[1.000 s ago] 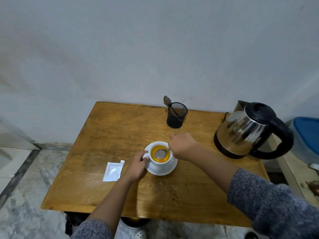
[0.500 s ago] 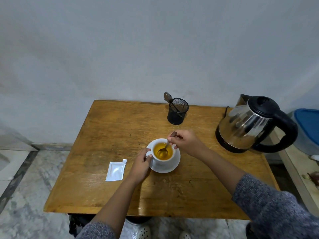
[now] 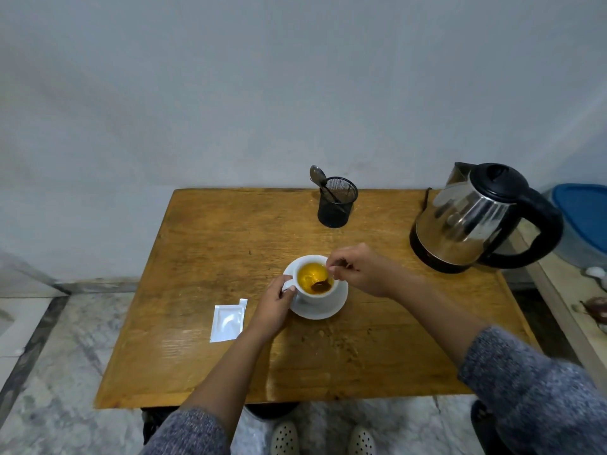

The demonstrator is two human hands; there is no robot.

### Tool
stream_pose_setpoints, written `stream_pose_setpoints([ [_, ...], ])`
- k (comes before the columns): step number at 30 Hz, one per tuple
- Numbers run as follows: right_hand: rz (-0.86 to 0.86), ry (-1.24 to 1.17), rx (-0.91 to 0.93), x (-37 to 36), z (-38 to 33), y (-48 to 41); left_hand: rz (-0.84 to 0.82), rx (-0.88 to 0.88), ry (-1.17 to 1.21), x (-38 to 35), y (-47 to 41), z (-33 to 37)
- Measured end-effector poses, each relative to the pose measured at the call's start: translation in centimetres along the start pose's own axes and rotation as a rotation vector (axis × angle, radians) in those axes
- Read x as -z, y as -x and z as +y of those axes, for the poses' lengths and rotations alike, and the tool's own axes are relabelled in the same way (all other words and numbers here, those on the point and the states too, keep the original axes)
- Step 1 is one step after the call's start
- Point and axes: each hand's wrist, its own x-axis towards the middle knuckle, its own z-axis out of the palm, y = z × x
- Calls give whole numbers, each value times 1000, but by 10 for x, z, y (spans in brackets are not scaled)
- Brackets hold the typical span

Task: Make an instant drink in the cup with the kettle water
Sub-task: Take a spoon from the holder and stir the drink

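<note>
Our left hand (image 3: 275, 305) comes in from the near-left and is closed around the handle of the cup (image 3: 316, 280), pinning it on the saucer (image 3: 338, 302). Cup sits mid-table, a bit right of centre, full of yellow-orange drink. Our right hand (image 3: 358, 269) is just right of the cup, fingers pinched on the top of a spoon (image 3: 323, 283). Key relation: the spoon's long axis slopes down from the pinch at the far-right rim to the bowl, which sits in the liquid at the near-right side of the cup. So the stir has to pivot from the right hand, which sits right at the rim, while the left only braces. We judge the step in hand is stirring; powder and water look to be in already. Risk: liquid sits high in the cup, so a wide sweep could slop onto the saucer. Torn white sachet (image 3: 228, 320) lies flat left of the left wrist, clear of the cup. Further back, the mesh holder (image 3: 336, 203) with another spoon stands near the far edge of the table (image 3: 210, 244); the kettle (image 3: 473, 218) is at far right, well apart from both hands.
</note>
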Motion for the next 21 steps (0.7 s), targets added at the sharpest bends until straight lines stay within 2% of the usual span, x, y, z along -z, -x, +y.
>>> stream_pose_setpoints([
  [4,89,-44,2,-13,-7,-2,-2,-5,0,0,-1,0],
  [10,212,39,35,-26,-16,-11,-16,-3,4,0,0,3],
  [21,39,250,-87,-11,-25,-6,-20,-6,-9,1,3,7],
])
